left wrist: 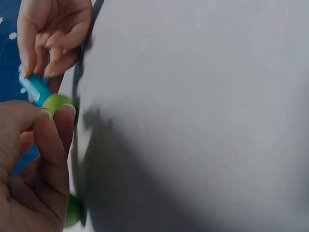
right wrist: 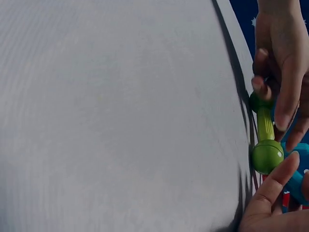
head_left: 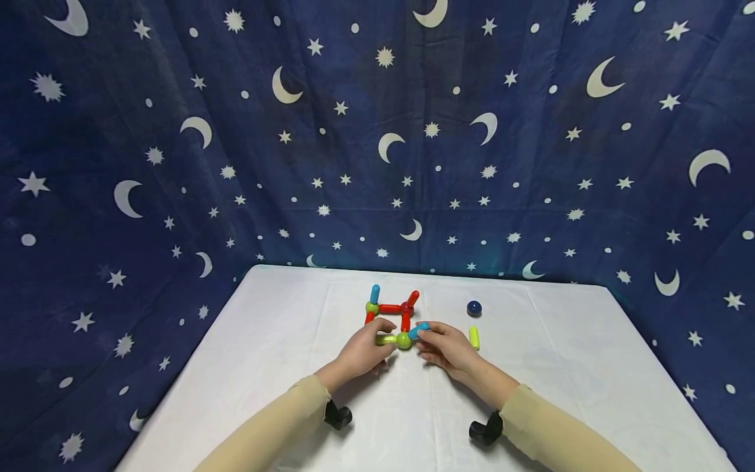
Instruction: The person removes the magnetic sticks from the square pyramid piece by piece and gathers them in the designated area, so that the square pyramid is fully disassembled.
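A square frame of magnetic rods and balls lies on the table before me. My left hand [head_left: 361,349] pinches its near yellow-green rod [head_left: 386,339], beside a green ball [head_left: 404,340]. Between thumb and fingers, my right hand [head_left: 449,351] holds a blue rod [head_left: 419,330], whose end meets that green ball. Red rods [head_left: 389,309] make up the far and side parts, joined by a red ball [head_left: 407,308] and another green ball [head_left: 372,307]. In the left wrist view a green ball [left wrist: 73,211] shows below my left fingers.
A dark blue ball [head_left: 474,308] and a loose yellow-green rod [head_left: 474,337] lie to the right of my right hand. From the frame's far corners, a blue rod [head_left: 375,294] and a red rod [head_left: 413,299] stick up. Behind the white table [head_left: 283,328] hangs a starry curtain [head_left: 354,164].
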A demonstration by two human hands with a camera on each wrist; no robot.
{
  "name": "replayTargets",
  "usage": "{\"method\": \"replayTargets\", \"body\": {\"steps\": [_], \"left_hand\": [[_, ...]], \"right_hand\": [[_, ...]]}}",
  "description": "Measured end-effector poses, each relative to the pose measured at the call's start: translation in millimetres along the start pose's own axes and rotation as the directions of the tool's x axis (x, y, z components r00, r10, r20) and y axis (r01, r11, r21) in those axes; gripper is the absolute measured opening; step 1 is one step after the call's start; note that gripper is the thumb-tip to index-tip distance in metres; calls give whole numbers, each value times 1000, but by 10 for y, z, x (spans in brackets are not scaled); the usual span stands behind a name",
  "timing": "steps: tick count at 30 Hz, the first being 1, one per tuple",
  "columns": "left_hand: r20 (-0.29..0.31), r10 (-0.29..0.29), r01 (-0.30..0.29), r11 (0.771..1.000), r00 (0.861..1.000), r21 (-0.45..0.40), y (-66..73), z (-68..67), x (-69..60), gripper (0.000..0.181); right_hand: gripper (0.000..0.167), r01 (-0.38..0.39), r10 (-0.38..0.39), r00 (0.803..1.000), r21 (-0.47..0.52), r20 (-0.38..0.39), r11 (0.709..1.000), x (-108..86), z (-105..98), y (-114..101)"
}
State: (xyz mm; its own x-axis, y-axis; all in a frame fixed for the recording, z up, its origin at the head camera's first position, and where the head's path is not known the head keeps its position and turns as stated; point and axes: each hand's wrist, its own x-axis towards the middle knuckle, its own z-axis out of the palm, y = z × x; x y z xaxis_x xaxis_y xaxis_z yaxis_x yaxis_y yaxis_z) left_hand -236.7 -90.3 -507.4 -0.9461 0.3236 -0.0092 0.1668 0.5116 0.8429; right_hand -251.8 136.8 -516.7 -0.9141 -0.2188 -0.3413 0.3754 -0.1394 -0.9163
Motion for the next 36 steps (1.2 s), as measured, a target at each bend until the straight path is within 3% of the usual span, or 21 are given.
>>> {"method": "replayTargets", "body": {"steps": [6,13,22,36], "left_hand": [[-17,-23,21,994,1000,-108,8,186,59,40],[-46,-20,15,993,999,-120,-1,292,98,31],[-47,-41,34,989,998,-141,13,302,102,30],[-37,-17,14,996,999,-91,-26,280,108,23]], "right_hand": [[38,-17,20,999,72,-37,997,7,44,10],[40,-33,47,992,114,-120,993,39,95,29],[44,-29,46,981,89,-190,996,64,123,46],[45,-8,19,983,58,-184,998,67,126,53]]}}
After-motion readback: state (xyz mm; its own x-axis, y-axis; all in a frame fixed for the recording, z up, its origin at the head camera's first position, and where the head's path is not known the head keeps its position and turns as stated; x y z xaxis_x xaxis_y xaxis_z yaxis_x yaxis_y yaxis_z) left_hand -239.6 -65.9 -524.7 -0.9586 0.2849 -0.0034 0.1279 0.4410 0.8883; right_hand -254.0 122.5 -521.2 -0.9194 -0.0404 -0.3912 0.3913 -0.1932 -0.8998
